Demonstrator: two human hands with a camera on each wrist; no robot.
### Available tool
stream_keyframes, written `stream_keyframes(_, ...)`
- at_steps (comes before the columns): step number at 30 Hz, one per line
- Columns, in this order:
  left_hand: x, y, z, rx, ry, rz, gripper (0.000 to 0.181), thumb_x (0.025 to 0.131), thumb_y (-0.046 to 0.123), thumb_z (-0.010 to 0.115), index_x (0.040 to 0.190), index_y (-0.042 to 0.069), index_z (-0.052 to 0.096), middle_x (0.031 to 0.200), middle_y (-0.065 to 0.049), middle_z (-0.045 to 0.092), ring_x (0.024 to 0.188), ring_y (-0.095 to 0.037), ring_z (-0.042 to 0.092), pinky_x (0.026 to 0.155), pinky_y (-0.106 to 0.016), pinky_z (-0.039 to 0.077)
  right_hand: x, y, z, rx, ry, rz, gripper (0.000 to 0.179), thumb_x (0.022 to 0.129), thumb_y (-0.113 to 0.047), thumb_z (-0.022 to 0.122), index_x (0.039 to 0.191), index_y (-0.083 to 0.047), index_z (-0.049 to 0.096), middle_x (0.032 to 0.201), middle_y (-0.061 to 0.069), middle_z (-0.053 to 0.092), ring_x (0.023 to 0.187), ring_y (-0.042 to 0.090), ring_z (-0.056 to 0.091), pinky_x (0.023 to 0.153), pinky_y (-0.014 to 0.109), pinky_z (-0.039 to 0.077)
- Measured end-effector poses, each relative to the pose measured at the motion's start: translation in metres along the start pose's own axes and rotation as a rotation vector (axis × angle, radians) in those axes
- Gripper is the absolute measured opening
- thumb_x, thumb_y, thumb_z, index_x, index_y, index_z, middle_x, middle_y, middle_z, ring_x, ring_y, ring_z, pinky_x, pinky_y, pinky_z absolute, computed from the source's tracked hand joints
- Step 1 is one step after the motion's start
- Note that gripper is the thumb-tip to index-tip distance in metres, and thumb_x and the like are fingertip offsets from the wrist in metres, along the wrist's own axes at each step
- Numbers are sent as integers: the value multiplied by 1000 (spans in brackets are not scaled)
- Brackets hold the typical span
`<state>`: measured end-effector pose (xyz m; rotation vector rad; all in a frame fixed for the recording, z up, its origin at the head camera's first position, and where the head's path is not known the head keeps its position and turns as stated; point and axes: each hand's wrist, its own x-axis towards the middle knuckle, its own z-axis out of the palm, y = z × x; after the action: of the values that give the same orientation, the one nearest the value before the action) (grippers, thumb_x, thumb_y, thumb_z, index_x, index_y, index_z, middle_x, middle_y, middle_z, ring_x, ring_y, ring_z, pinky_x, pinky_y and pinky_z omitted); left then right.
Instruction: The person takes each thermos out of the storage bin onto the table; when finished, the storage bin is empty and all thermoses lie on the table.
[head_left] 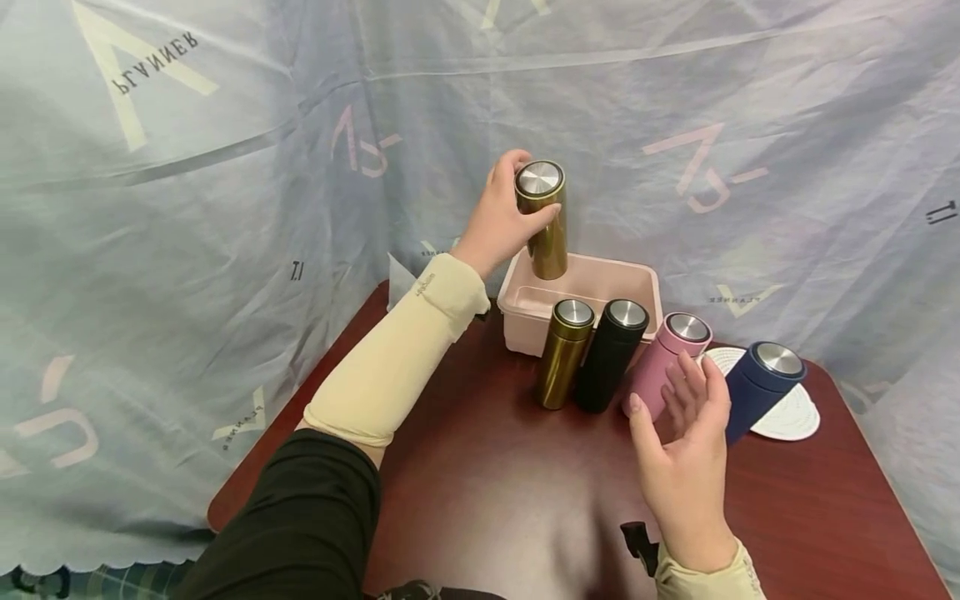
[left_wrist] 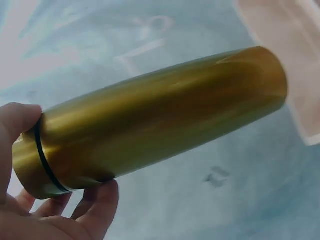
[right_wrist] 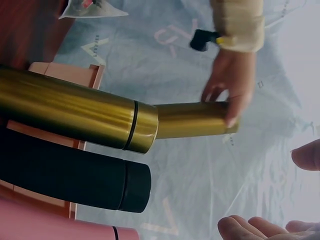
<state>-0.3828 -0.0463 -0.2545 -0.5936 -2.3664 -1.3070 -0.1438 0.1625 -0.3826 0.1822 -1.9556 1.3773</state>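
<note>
My left hand [head_left: 506, 208] grips a gold thermos flask [head_left: 550, 242] near its silver-topped lid and holds it up over the left side of a pink plastic bin [head_left: 615, 279]. In the left wrist view the thumb and fingers wrap the lid end of that flask [left_wrist: 165, 120]. A second gold thermos [head_left: 562, 358], a black one [head_left: 609, 358], a pink one [head_left: 652, 375] and a navy blue one [head_left: 757, 392] stand in a row before the bin. My right hand [head_left: 686, 458] is raised near the pink and blue flasks, fingers apart and holding nothing.
A white round woven mat [head_left: 795, 417] lies behind the blue flask at the right of the dark red table [head_left: 465, 492]. Behind the table hangs a grey printed cloth [head_left: 600, 108]. A clear plastic bag [right_wrist: 95, 9] shows in the right wrist view.
</note>
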Motion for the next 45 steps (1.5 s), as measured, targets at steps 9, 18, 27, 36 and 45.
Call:
stream_keyframes(9, -46, 34, -33, 49, 29, 60, 72, 85, 42, 78, 141, 21, 38, 137, 3, 43, 119, -6, 45, 97, -21, 38, 4, -4, -6, -9, 3, -10, 86, 86, 10, 68, 154, -17, 23, 150, 6, 42, 133, 20, 47, 107, 29, 38)
stream_keyframes(18, -85, 16, -33, 48, 38, 77, 71, 84, 45, 77, 140, 20, 40, 134, 2, 46, 115, -10, 48, 95, -28, 41, 6, -8, -12, -11, 7, -21, 88, 85, 12, 68, 154, -18, 23, 149, 7, 43, 133, 21, 47, 107, 30, 38)
stream_keyframes(27, -107, -24, 1, 106, -5, 62, 66, 86, 42, 77, 138, 20, 43, 126, -2, 50, 112, -15, 53, 95, -36, 45, 3, -9, -17, -14, 7, -4, 87, 85, 12, 68, 154, -17, 24, 149, 8, 43, 133, 21, 47, 107, 30, 38)
stream_keyframes(36, -114, -62, 30, 165, -127, 32, 57, 90, 43, 73, 138, 24, 49, 135, -7, 46, 117, -17, 53, 97, -36, 45, 1, -8, -16, 3, 7, 3, 89, 84, 13, 69, 154, -17, 23, 149, 6, 43, 132, 21, 47, 107, 30, 38)
stream_keyframes(45, -118, -83, 44, 186, -176, -23, 54, 90, 42, 73, 136, 24, 52, 136, -10, 45, 118, -20, 54, 98, -36, 44, -3, -9, -16, -12, -5, 11, 87, 85, 11, 69, 154, -18, 23, 148, 7, 43, 133, 21, 47, 107, 30, 38)
